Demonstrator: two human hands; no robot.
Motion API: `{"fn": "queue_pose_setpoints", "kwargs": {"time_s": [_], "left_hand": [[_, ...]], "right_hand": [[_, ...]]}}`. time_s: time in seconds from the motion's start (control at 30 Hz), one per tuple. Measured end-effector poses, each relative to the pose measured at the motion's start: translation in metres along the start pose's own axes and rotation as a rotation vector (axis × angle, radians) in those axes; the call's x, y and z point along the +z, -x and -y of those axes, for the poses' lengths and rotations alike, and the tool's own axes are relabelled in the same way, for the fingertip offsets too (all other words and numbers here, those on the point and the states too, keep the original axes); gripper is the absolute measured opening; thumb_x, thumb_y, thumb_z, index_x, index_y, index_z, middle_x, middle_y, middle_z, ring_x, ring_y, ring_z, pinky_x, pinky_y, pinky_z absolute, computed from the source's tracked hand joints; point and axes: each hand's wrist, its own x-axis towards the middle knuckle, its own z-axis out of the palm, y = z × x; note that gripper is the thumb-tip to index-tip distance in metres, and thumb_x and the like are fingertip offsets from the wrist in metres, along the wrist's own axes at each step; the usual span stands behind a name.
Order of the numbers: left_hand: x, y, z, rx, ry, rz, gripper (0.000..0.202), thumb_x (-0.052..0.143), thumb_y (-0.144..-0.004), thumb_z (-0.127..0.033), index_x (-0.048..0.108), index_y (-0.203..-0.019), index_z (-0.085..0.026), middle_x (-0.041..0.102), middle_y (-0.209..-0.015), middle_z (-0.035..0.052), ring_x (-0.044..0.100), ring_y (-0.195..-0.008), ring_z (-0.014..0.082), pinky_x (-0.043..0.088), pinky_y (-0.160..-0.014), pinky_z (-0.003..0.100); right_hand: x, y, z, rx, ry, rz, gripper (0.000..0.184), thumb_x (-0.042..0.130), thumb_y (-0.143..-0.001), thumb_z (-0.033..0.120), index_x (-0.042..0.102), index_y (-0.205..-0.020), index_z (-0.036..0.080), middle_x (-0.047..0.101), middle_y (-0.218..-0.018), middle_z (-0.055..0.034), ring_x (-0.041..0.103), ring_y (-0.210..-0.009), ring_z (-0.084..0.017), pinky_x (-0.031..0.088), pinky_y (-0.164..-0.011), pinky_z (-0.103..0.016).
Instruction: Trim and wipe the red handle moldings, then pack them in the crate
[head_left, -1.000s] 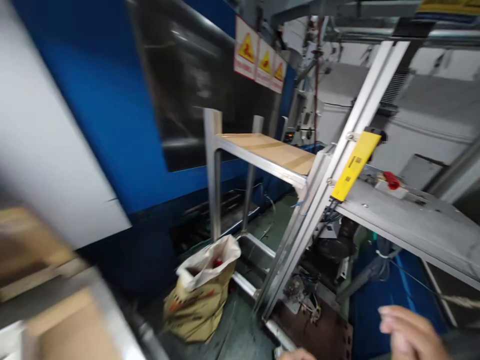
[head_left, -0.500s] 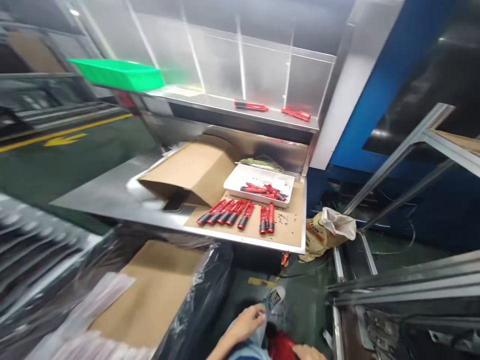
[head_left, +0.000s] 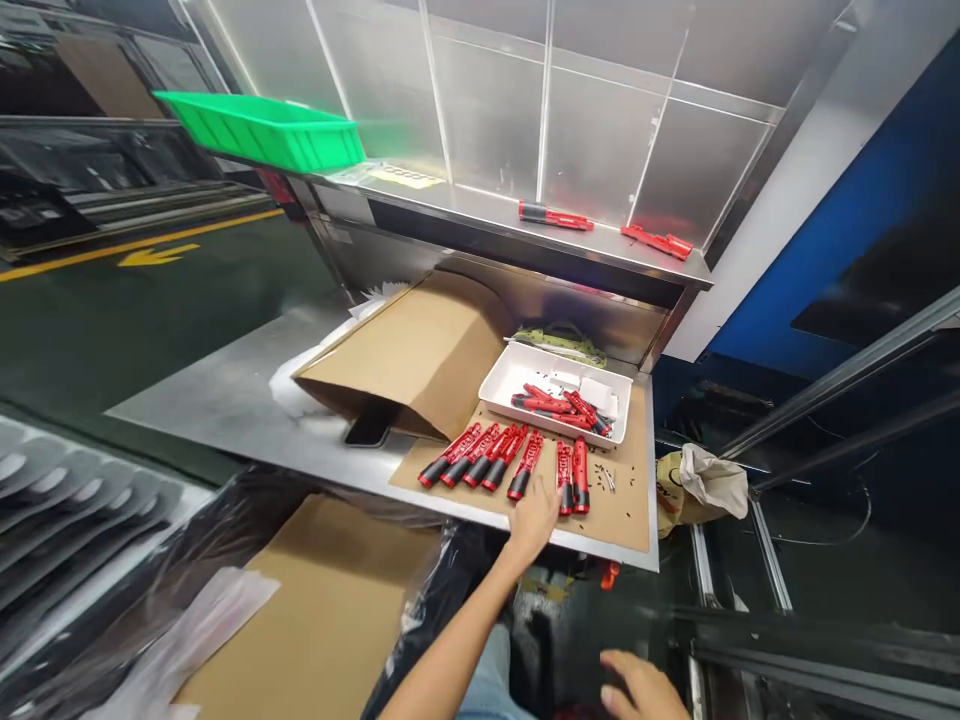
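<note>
My left hand reaches onto the front edge of a cardboard sheet on a steel bench, fingers stretched out toward a row of red-and-black handles. It holds nothing and is closest to two handles lying upright. A white tray behind them holds more red handles. My right hand hangs low at the bottom edge, fingers loosely spread, empty.
A large brown cardboard box lies on the bench left of the tray. Above, a steel shelf carries a green bin and two red tools. A box lined with black plastic stands below left. A sack sits on the floor right.
My view swung from the blue machine to the bench and moved closer. My left hand rose from near my lap up to the cardboard's front edge.
</note>
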Motion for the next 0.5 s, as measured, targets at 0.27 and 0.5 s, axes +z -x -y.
{"fn": "queue_pose_setpoints", "kwargs": {"time_s": [0.27, 0.5], "left_hand": [[0.019, -0.038, -0.012, 0.039, 0.021, 0.183, 0.065, 0.047, -0.095, -0.034, 0.033, -0.15, -0.002, 0.052, -0.143, 0.029, 0.058, -0.123, 0.0374, 0.046, -0.098, 0.047], [0.008, -0.039, 0.006, -0.009, 0.3, 0.317, 0.064, 0.031, -0.095, -0.023, 0.021, -0.154, 0.001, 0.061, -0.13, 0.0307, 0.062, -0.117, 0.0377, 0.041, -0.103, 0.055]], "right_hand": [[-0.152, -0.136, 0.055, -0.039, -0.037, -0.409, 0.044, 0.037, -0.099, 0.042, 0.067, -0.121, 0.018, 0.073, -0.118, -0.0093, 0.07, -0.108, -0.022, 0.056, -0.092, -0.033], [-0.227, -0.293, 0.068, 0.09, 0.153, -0.534, 0.042, 0.041, -0.1, 0.032, 0.052, -0.137, 0.015, 0.055, -0.138, -0.017, 0.055, -0.126, -0.028, 0.045, -0.104, -0.044]]}}
